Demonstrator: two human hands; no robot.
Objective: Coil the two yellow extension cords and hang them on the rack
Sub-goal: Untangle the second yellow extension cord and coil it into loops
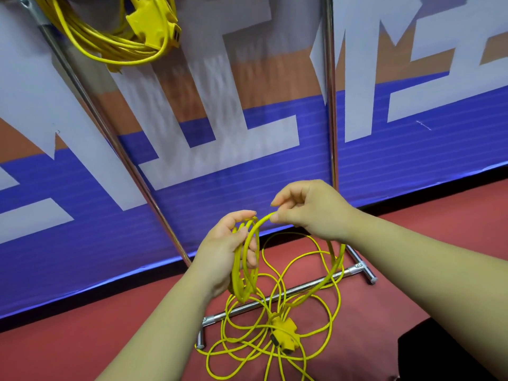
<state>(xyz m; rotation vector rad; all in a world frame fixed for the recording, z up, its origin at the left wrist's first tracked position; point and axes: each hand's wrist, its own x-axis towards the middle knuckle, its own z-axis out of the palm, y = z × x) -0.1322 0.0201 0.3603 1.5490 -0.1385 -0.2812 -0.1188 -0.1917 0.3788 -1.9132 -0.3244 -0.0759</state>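
Note:
One yellow extension cord (115, 42) hangs coiled at the top left of the chrome rack (331, 105), its socket block beside the loops. My left hand (222, 251) grips a few small loops of the second yellow cord (246, 270). My right hand (308, 210) pinches the same cord just right of those loops, and a strand arcs down from it. The remainder of this cord lies in loose tangled loops on the red floor, with its yellow socket block (283, 334) among them.
The rack's chrome base bar (297, 290) and feet lie on the red floor (412, 270) under the loose cord. A blue, orange and white banner (220, 149) stands right behind the rack. A dark object (439, 350) sits at the lower right.

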